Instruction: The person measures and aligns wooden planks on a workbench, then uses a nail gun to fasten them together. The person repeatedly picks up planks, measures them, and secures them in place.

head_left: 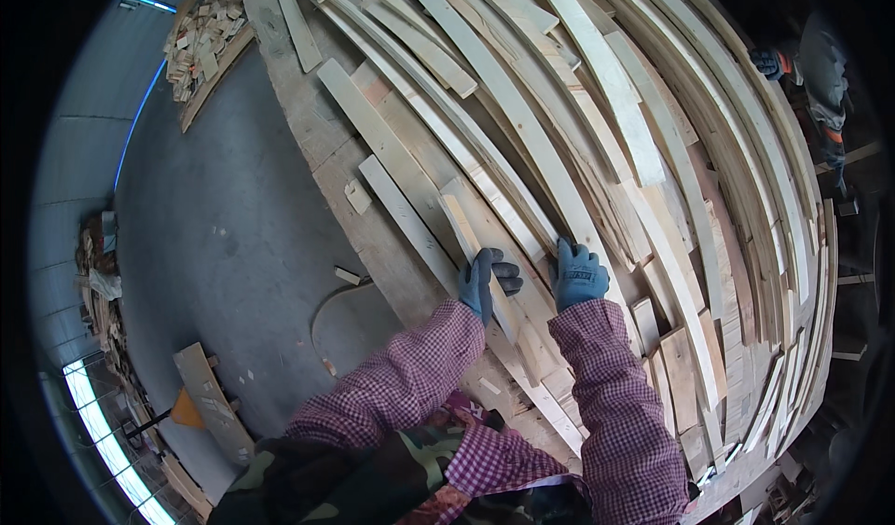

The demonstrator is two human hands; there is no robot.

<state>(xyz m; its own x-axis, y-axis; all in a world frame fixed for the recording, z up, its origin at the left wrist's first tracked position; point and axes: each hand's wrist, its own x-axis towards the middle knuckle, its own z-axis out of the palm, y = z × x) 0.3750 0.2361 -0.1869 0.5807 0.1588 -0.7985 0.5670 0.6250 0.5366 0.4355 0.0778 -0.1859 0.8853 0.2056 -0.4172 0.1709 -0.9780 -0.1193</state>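
Two gloved hands work on one short slat (485, 264) at the near left edge of the pile (597, 133). The left hand (485, 283) is clasped around the slat. The right hand (578, 273) lies flat on the boards just right of it, gripping nothing. Left of the pile, the grey floor (224, 236) gives wide room. Far right, another person's gloved hand (768, 62) is well apart.

No packages, labels, signs, screens.

Grey concrete floor (233, 236), scrap-wood heaps (200, 35), daylight along the wall base (93, 413).
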